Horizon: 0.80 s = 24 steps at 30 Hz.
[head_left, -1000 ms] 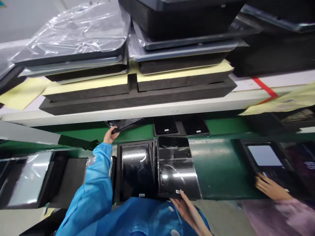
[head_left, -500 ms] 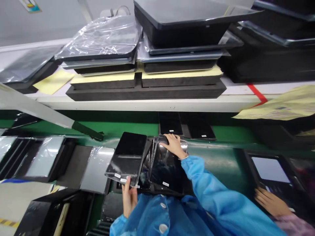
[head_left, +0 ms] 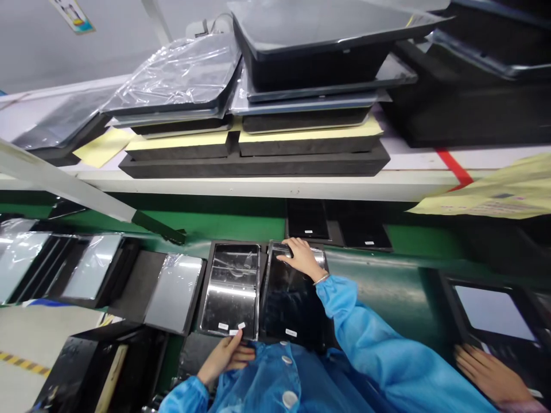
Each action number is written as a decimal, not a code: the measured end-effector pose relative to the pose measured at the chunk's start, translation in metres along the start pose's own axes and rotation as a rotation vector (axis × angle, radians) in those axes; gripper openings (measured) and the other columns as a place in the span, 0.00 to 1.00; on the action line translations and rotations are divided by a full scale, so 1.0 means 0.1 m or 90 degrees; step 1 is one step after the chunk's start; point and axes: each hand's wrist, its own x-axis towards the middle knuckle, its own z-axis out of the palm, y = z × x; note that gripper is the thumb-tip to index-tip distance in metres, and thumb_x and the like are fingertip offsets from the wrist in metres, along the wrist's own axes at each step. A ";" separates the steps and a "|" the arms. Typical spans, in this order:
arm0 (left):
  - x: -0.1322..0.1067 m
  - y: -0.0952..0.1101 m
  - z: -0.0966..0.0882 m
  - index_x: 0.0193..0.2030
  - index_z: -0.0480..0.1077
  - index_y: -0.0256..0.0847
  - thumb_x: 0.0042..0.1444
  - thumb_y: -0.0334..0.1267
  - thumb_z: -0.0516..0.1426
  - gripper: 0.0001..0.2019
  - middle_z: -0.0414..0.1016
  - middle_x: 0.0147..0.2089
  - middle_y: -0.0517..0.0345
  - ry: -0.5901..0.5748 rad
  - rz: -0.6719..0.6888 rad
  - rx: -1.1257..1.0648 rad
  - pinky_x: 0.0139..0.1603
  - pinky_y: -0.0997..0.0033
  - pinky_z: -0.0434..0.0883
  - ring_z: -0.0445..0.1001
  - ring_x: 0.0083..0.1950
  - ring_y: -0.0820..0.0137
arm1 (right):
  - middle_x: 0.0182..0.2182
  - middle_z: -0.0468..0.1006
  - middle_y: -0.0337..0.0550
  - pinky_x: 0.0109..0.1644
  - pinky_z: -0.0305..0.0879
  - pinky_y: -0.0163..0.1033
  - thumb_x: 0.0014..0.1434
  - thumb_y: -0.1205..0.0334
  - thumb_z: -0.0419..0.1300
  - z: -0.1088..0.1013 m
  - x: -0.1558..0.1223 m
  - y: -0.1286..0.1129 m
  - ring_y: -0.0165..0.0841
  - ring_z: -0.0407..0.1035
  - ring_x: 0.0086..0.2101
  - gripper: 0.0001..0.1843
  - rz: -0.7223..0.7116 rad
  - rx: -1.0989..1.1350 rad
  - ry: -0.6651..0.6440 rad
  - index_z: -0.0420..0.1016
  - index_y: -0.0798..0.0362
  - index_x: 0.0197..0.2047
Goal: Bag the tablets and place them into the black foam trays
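Note:
Flat on the bench lies a black, film-covered tablet-like screen (head_left: 230, 275) with small white labels along its lower edge. My left hand (head_left: 230, 355) is at that lower edge, index fingertip by a label, the other fingers stretched out beneath. Beside it on the right is a second black screen (head_left: 290, 304), also in clear film, with one white label near its bottom. My right hand (head_left: 303, 258) rests on this screen's upper end, fingers and thumb apart. Any fingertip contact beyond the top edge is hidden.
Another person's hand (head_left: 491, 370) is at a screen on the right. A white shelf (head_left: 258, 186) crosses above, bearing wrapped panels on black foam. Grey film-wrapped panels (head_left: 174, 292) lie left. A slanted white post (head_left: 64, 178) stands at left; two labelled dark screens (head_left: 307, 218) lie behind.
The left screen has gone from tilted and raised at its lower edge to lying flat and straight. My left hand has loosened from it. My right hand stays on the other screen.

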 end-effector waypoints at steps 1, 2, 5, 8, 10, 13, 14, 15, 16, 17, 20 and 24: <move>-0.04 0.06 -0.13 0.24 0.71 0.47 0.38 0.83 0.54 0.37 0.83 0.29 0.48 0.006 0.026 0.071 0.49 0.43 0.82 0.86 0.44 0.44 | 0.55 0.76 0.49 0.58 0.72 0.56 0.68 0.47 0.64 0.01 0.01 0.00 0.43 0.72 0.54 0.21 0.001 -0.001 -0.002 0.75 0.53 0.55; -0.06 0.15 -0.24 0.23 0.70 0.45 0.42 0.80 0.56 0.35 0.82 0.27 0.46 0.024 0.069 0.136 0.48 0.42 0.81 0.86 0.42 0.43 | 0.56 0.75 0.50 0.58 0.72 0.56 0.68 0.47 0.64 0.01 0.02 0.00 0.43 0.71 0.54 0.21 0.002 -0.002 -0.005 0.75 0.53 0.55; 0.05 0.61 -0.38 0.34 0.75 0.42 0.59 0.62 0.55 0.23 0.84 0.40 0.41 0.139 0.249 0.294 0.62 0.40 0.73 0.82 0.54 0.45 | 0.53 0.77 0.49 0.55 0.74 0.53 0.68 0.49 0.64 0.01 0.07 0.00 0.41 0.73 0.51 0.19 0.009 0.001 -0.028 0.75 0.54 0.54; 0.43 1.24 -0.21 0.64 0.68 0.43 0.67 0.46 0.53 0.22 0.68 0.72 0.42 0.225 0.439 0.393 0.77 0.48 0.58 0.63 0.76 0.56 | 0.50 0.78 0.47 0.54 0.75 0.52 0.69 0.49 0.64 0.00 0.16 0.00 0.40 0.75 0.49 0.18 0.016 0.002 -0.052 0.76 0.54 0.53; 0.71 1.61 -0.07 0.70 0.63 0.42 0.61 0.42 0.60 0.30 0.57 0.78 0.43 0.240 0.522 0.457 0.80 0.44 0.46 0.51 0.81 0.55 | 0.49 0.78 0.47 0.54 0.75 0.52 0.69 0.50 0.64 -0.02 0.21 0.00 0.40 0.75 0.48 0.18 0.018 0.001 -0.064 0.76 0.54 0.52; 1.00 1.92 -0.02 0.65 0.69 0.45 0.58 0.42 0.64 0.27 0.67 0.72 0.46 0.242 0.574 0.530 0.79 0.40 0.43 0.59 0.76 0.52 | 0.49 0.78 0.47 0.53 0.76 0.51 0.69 0.50 0.64 -0.04 0.24 0.00 0.39 0.75 0.47 0.18 0.019 0.005 -0.081 0.76 0.54 0.53; 1.06 1.96 -0.04 0.62 0.71 0.46 0.58 0.44 0.64 0.25 0.71 0.68 0.46 0.246 0.578 0.547 0.77 0.40 0.47 0.63 0.72 0.52 | 0.49 0.78 0.47 0.53 0.76 0.51 0.69 0.50 0.64 -0.04 0.25 0.01 0.39 0.75 0.47 0.18 0.019 0.008 -0.087 0.76 0.55 0.53; 1.09 1.98 -0.06 0.61 0.72 0.47 0.57 0.44 0.64 0.24 0.72 0.65 0.46 0.255 0.577 0.559 0.75 0.39 0.52 0.65 0.69 0.51 | 0.49 0.78 0.47 0.52 0.76 0.51 0.69 0.50 0.64 -0.04 0.25 0.01 0.39 0.76 0.47 0.18 0.019 0.012 -0.092 0.75 0.55 0.53; 1.12 2.00 -0.08 0.60 0.73 0.45 0.57 0.43 0.64 0.23 0.72 0.63 0.44 0.268 0.573 0.566 0.72 0.39 0.55 0.66 0.67 0.49 | 0.48 0.79 0.46 0.52 0.76 0.51 0.69 0.49 0.64 -0.04 0.24 0.02 0.38 0.76 0.46 0.18 0.019 0.017 -0.096 0.75 0.55 0.53; 1.15 2.01 -0.09 0.59 0.73 0.43 0.56 0.41 0.64 0.23 0.71 0.63 0.41 0.285 0.566 0.568 0.69 0.38 0.57 0.65 0.66 0.47 | 0.48 0.79 0.46 0.52 0.76 0.50 0.69 0.49 0.64 -0.03 0.24 0.02 0.38 0.76 0.46 0.18 0.020 0.022 -0.100 0.75 0.55 0.53; 1.27 2.07 -0.03 0.62 0.71 0.39 0.56 0.31 0.59 0.25 0.65 0.68 0.35 0.307 0.561 0.560 0.67 0.38 0.58 0.61 0.69 0.44 | 0.48 0.79 0.46 0.51 0.76 0.50 0.69 0.49 0.64 -0.03 0.22 0.05 0.38 0.76 0.45 0.19 0.023 0.039 -0.102 0.75 0.55 0.54; 1.43 2.19 0.07 0.60 0.74 0.45 0.58 0.23 0.52 0.26 0.73 0.65 0.50 0.192 0.616 0.549 0.68 0.52 0.62 0.67 0.67 0.59 | 0.48 0.79 0.46 0.51 0.76 0.50 0.69 0.49 0.64 -0.07 0.20 0.04 0.38 0.76 0.46 0.18 0.014 0.058 -0.098 0.75 0.55 0.53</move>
